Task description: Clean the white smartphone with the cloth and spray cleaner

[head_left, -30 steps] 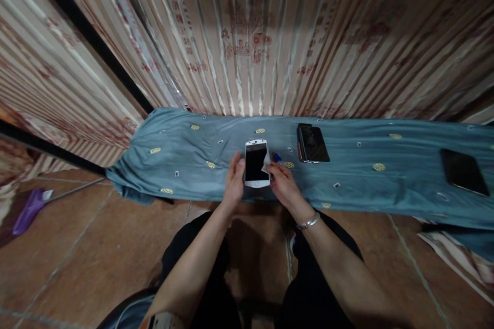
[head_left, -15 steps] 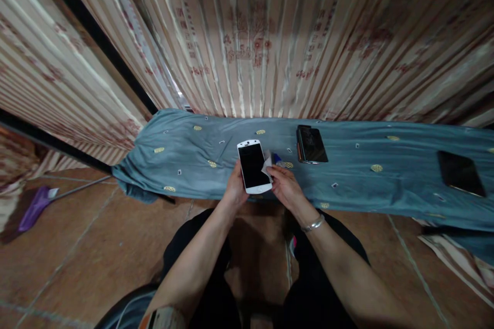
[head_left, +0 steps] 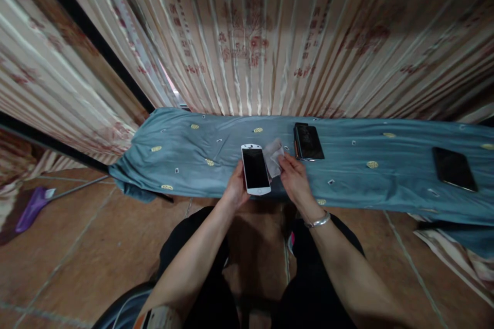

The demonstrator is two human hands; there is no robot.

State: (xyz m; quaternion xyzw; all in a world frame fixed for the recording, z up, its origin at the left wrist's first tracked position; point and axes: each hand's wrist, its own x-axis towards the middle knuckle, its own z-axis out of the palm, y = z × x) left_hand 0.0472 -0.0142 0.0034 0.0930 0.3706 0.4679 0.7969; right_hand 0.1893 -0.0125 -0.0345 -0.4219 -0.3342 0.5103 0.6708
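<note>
A white smartphone (head_left: 256, 169) with a dark screen rests in my left hand (head_left: 236, 188), whose fingers close round its left edge and underside. The screen faces up toward me. Between the thumb and fingers of my right hand (head_left: 295, 177) is a thin whitish wipe (head_left: 274, 158), spread out just right of the phone. Whether the wipe touches the phone's right edge I cannot tell. Both hands are above the front edge of a bench covered in blue-green cloth (head_left: 185, 151).
Dark phones, apparently stacked (head_left: 309, 142), lie on the cloth right of my hands. A black tablet or phone (head_left: 454, 168) lies farther right. Pleated curtains (head_left: 247, 36) hang behind the bench. A purple broom (head_left: 33, 209) is on the tiled floor at left.
My right hand has moved slightly right, away from the phone. The wipe, earlier bunched over the phone's lower right edge, now shows spread out beside it. My left hand still holds the phone.
</note>
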